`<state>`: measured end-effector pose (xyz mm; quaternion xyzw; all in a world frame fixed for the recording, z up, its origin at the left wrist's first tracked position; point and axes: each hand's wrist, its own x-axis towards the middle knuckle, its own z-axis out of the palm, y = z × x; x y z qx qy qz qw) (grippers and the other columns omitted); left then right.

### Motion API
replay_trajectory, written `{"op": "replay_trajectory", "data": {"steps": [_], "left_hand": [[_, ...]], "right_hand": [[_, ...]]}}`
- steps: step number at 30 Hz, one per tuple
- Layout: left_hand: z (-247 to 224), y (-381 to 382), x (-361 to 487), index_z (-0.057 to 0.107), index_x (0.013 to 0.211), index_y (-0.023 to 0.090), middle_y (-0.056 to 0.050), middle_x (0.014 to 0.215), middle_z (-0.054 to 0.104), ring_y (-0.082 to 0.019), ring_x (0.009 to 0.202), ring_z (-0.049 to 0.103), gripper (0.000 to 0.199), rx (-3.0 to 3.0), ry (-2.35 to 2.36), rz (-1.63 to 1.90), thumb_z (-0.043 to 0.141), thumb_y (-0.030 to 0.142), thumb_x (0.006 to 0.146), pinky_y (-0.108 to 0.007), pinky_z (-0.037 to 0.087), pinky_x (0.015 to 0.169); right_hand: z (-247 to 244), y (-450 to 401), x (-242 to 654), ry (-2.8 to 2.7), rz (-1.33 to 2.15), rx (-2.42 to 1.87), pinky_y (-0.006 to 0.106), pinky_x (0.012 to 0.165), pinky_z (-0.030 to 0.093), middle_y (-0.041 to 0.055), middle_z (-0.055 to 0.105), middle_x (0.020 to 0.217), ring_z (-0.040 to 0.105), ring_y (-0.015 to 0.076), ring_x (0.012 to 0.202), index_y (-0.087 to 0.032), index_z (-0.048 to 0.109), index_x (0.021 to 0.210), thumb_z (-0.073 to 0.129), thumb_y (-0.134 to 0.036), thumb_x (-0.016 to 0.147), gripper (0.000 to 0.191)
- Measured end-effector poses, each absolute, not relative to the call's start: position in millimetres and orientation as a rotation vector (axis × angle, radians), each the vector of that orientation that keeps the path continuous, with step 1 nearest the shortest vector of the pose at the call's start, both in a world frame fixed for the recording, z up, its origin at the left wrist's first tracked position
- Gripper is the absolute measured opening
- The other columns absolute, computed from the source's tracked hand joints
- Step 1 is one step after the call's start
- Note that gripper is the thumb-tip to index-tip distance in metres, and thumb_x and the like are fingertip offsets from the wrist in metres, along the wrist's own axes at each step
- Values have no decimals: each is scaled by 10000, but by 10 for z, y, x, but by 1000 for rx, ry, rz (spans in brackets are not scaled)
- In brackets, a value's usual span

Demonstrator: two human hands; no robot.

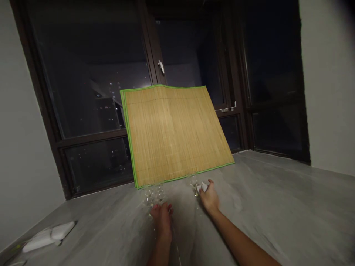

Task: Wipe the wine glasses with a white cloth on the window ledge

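My right hand [210, 197] grips a small white object [203, 187], beside a clear glass [193, 181] near the lower edge of the bamboo mat. My left hand [162, 214] is just in front of two clear glasses, one at the left [148, 195] and another [160, 191] close beside it. The fingers of my left hand are curled and blurred, and what they hold, if anything, is too small to make out. Behind the glasses, the green-edged bamboo mat [177, 133] leans upright against the window.
A white bundle [50, 236] with a strap lies at the left on the grey stone surface [266, 207]. Dark window frames with a white handle [161, 67] rise behind the mat. Walls stand at both sides.
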<state>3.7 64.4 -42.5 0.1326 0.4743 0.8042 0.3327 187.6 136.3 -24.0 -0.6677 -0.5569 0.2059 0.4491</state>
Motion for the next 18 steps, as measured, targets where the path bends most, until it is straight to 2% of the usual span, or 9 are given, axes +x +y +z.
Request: {"op": "replay_trajectory", "data": {"steps": [6,10,15,18], "left_hand": [[-398,687,-27,380,1156,290,3,971,599,-148,644,677,520,362,1196,2064,657,232,720,-319,559,642],[-361,656,6,396,1182,285,-4,946,586,-140,658,669,458,415,1147,2033,635,284,791,-287,554,621],[-327,623,86,446,1133,249,5,876,559,-129,660,647,349,549,1190,2003,603,325,830,-280,551,621],[-345,637,110,455,1164,233,-7,909,537,-132,680,642,387,691,1298,2008,594,377,833,-282,550,611]], "right_hand": [[-181,1196,1793,-1463,605,-1675,377,787,474,178,700,1087,677,320,996,-105,306,1413,507,-349,819,673],[-217,1065,1732,-1561,601,-1653,366,766,472,196,706,1061,687,316,971,-72,274,1426,514,-377,818,721],[-217,977,1703,-1647,524,-1645,346,742,462,179,721,987,699,299,931,-109,337,1381,491,-418,856,628],[-195,933,1668,-1608,523,-1551,326,741,458,158,717,993,696,283,934,-144,383,1339,515,-378,841,567]]}}
